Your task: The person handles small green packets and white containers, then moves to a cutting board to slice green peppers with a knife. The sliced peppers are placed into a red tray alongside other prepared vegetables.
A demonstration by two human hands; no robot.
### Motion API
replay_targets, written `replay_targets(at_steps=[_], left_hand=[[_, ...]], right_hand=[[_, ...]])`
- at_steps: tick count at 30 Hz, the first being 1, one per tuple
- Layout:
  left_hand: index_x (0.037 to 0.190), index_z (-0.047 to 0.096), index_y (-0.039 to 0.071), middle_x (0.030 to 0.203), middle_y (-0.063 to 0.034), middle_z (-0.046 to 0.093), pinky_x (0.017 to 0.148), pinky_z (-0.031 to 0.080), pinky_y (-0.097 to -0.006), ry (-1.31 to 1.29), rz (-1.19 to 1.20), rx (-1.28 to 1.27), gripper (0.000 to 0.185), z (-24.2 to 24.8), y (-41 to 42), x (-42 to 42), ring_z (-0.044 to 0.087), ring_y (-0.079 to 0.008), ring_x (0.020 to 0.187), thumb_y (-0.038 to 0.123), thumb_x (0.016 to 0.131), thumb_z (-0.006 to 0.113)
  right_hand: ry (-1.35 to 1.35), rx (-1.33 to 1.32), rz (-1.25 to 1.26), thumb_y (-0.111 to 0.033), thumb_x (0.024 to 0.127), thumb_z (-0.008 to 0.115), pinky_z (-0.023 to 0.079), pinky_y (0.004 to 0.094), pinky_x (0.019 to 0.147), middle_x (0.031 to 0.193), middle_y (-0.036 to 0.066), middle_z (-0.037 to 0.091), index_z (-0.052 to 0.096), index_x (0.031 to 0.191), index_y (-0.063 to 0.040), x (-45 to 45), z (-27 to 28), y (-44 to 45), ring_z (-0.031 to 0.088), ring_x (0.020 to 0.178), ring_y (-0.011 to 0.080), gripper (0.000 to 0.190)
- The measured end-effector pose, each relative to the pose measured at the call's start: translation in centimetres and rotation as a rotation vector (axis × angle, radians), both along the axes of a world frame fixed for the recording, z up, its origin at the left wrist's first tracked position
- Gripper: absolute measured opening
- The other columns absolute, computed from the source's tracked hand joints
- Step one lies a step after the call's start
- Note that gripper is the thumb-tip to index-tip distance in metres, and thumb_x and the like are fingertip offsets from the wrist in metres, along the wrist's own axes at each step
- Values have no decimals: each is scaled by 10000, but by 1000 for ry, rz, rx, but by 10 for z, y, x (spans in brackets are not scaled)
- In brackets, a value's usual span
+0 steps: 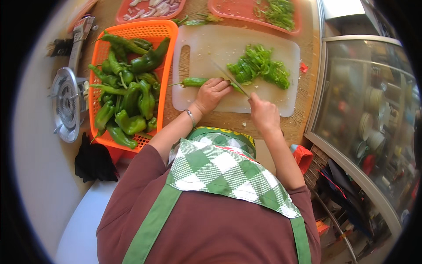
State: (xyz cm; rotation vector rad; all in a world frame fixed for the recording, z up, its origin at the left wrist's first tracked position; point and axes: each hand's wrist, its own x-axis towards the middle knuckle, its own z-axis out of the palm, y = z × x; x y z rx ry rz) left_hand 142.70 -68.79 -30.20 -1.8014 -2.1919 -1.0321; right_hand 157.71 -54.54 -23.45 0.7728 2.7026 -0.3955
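Observation:
On a white plastic cutting board (211, 36) lies a long green pepper (194, 82), its stem to the left. My left hand (214, 92), with a bracelet at the wrist, presses the pepper down near its right end. My right hand (264, 112) grips a kitchen knife (230, 76), whose blade slants up and left across the pepper beside my left fingertips. A heap of sliced green pepper (255, 66) rests on the right part of the board. Left of the board, an orange plastic basket (160, 109) holds several whole green peppers (132, 99).
Behind the board are a red tray (120, 13) of sliced shallots or onions and another red tray (244, 20) with cut green pepper. A portable gas burner (67, 104) stands at far left. A glass-fronted cabinet (349, 115) borders the table's right edge.

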Motion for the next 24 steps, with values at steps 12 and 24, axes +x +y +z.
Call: replay_targets(at_steps=[12, 24], left_hand=[[926, 667, 88, 986, -60, 642, 806, 493, -358, -21, 42, 10, 241, -1, -1, 0, 611, -250, 932, 47, 696, 608], [945, 646, 87, 1004, -45, 612, 815, 463, -362, -31, 133, 14, 236, 12, -4, -10, 566, -262, 971, 97, 717, 709]], right_hand=[[158, -95, -36, -183, 915, 501, 512, 496, 619, 731, 178, 654, 540, 972, -125, -17, 7, -8, 651, 714, 400, 90], [161, -242, -92, -194, 914, 510, 506, 504, 653, 755, 182, 661, 546, 984, -116, -23, 3, -2, 653, 737, 393, 111]])
